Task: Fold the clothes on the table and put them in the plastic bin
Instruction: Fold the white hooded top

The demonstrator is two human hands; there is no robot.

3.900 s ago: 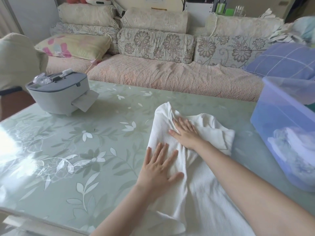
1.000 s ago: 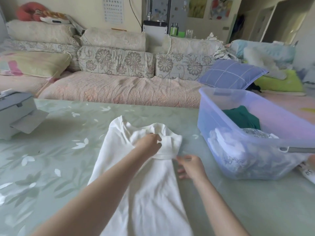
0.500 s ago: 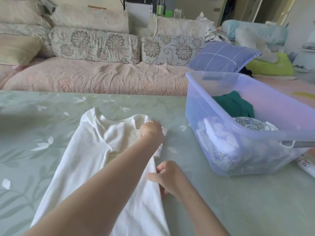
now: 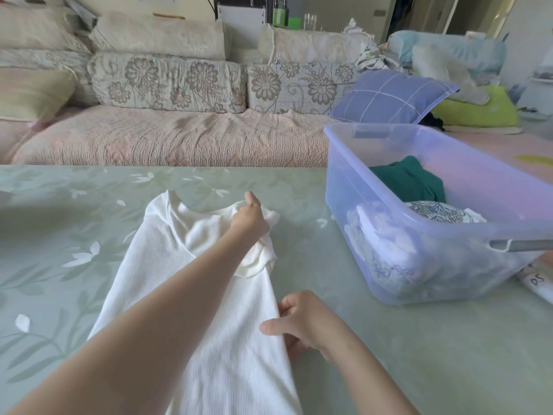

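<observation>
A white ribbed knit garment (image 4: 191, 295) lies lengthwise in front of me on the pale green glass-topped table with a leaf pattern (image 4: 74, 241). My left hand (image 4: 250, 218) reaches across it and is closed on the bunched sleeve fabric near the neckline, thumb raised. My right hand (image 4: 302, 320) pinches the garment's right edge lower down, thumb on top, fingers curled under the cloth.

I judge the task partly done. The translucent lilac plastic bin (image 4: 353, 187) stands on the table to the right, near the garment but apart from it, and already holds folded pieces — a dark green one (image 4: 410, 179), a blue-and-white patterned one (image 4: 434, 209) and something white against the near wall. This white garment is only narrowed along its sides; it still needs folding across its length and lifting into the bin. I see no other loose clothes on the table.

Beyond the table runs a sofa with floral cushions (image 4: 167, 82) and a lavender checked pillow (image 4: 392, 95). Nothing lies between garment and bin — only the bin's near wall must be cleared.
</observation>
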